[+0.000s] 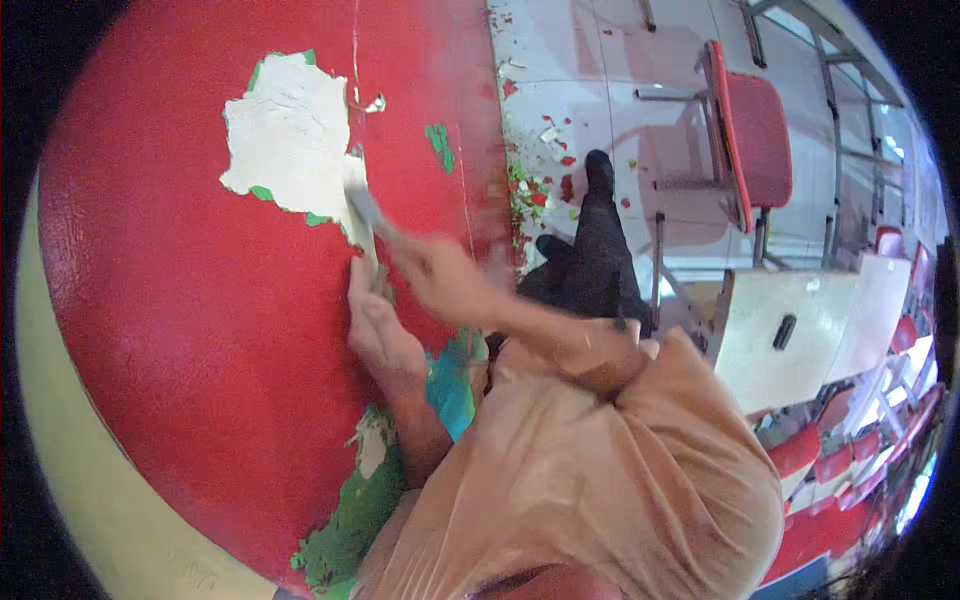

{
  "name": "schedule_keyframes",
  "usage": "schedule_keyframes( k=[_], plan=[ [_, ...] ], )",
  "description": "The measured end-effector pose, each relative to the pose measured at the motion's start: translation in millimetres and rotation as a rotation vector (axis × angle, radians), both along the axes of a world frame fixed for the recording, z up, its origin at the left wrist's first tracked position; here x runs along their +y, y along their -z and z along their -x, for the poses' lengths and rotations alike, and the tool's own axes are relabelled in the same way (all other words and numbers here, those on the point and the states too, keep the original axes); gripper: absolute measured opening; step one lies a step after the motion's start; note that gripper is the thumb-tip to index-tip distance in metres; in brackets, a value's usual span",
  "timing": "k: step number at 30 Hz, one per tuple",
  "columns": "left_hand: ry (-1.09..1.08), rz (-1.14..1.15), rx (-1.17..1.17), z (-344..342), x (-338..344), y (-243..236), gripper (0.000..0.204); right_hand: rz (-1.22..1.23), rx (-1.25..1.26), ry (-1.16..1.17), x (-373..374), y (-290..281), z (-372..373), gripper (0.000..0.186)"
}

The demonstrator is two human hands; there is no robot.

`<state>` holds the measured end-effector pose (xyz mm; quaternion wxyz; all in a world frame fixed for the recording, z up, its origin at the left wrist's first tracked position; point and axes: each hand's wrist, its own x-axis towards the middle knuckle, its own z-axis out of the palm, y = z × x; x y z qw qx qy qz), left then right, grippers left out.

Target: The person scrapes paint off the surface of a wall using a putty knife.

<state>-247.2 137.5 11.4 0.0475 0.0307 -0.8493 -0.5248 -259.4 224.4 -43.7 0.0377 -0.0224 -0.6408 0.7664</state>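
Note:
My right hand (pixel 425 270) is closed around a scraper (pixel 367 208), whose blade is against the wall and slightly blurred. The blade touches the right edge of a large bare white patch (pixel 290 135) in the red paint (pixel 200 330). Just below it, my left hand (pixel 378 330) rests against the painted wall with its fingers stretched toward the narrow bare strip. Some of its fingers are hidden from view. Bits of green underlayer show around the patch's rim, and a small curled paint flake (pixel 375 103) hangs beside its upper right.
A large green patch (pixel 350 520) and a blue patch (pixel 455 385) show low on the wall. Paint chips (pixel 535 195) litter the tiled floor (pixel 560 50) along the wall. A red chair (pixel 755 140) and a pale table (pixel 770 325) stand to the right, with more chairs beyond.

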Motion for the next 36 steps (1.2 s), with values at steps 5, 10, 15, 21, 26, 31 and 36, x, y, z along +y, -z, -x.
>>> schedule_keyframes(
  k=[5,10,15,21,26,31,36],
  plan=[
    [-0.018,-0.238,-0.366,44.3,26.7,21.3,0.048,0.036,-0.232,-0.052,17.9,-3.7,23.4,0.040],
    [-0.024,-0.221,-0.694,70.8,29.9,19.5,0.050,0.033,-0.010,-0.110,12.9,12.6,13.1,0.025],
    [-0.052,-0.155,-0.752,72.3,28.9,25.1,0.056,0.306,-0.157,-0.018,12.4,-2.9,6.5,0.021],
    [-0.077,0.031,-0.670,87.4,36.5,31.1,0.056,0.211,-0.129,0.022,23.1,11.9,29.0,0.024],
    [-0.242,-0.536,-0.752,41.8,49.1,11.6,0.056,0.247,-0.201,-0.193,36.8,5.2,13.9,0.025],
    [-0.356,-0.570,-0.508,10.5,58.3,18.9,0.049,0.187,-0.269,-0.176,29.1,-0.5,-1.2,0.035],
    [-0.223,-0.560,-0.436,4.2,52.1,15.6,0.047,0.061,-0.198,-0.170,29.9,0.8,13.4,0.044]
  ],
)
